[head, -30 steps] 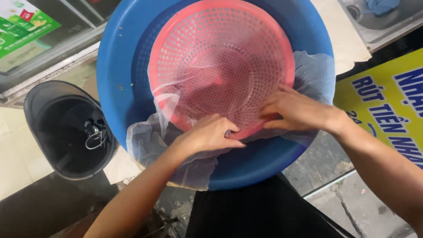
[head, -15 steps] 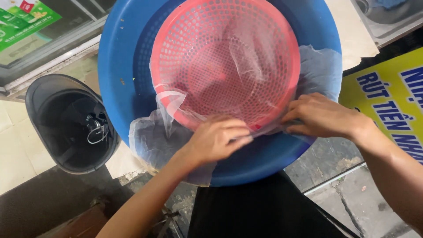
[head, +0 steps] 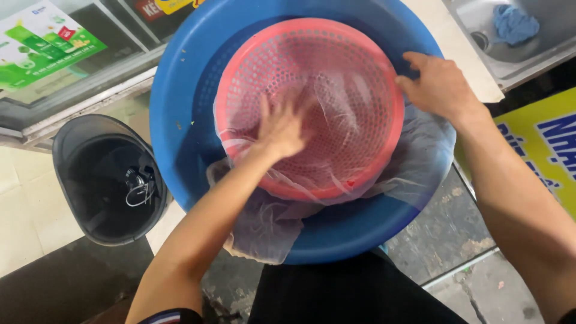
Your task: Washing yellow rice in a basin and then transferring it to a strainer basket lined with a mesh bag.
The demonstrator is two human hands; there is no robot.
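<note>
A red perforated basket [head: 336,54] sits inside a big blue basin [head: 180,120]. A thin white mesh cloth [head: 270,228] lines the basket and hangs over its near rim and the basin's edge. My left hand [head: 282,129] lies flat inside the basket, fingers spread, pressing the cloth against the basket's bottom. My right hand [head: 438,84] rests on the basket's right rim, fingers over the cloth there.
A black bucket [head: 108,180] with a wire handle inside stands on the floor at the left. A steel sink [head: 540,36] holding a blue rag [head: 510,24] is at the top right. A yellow sign [head: 540,144] is at the right, a green poster [head: 48,42] at the top left.
Both hands left the near rim of the basket. The left hand moved into the basket and spread flat on the cloth; the right hand slid up to the right rim.
</note>
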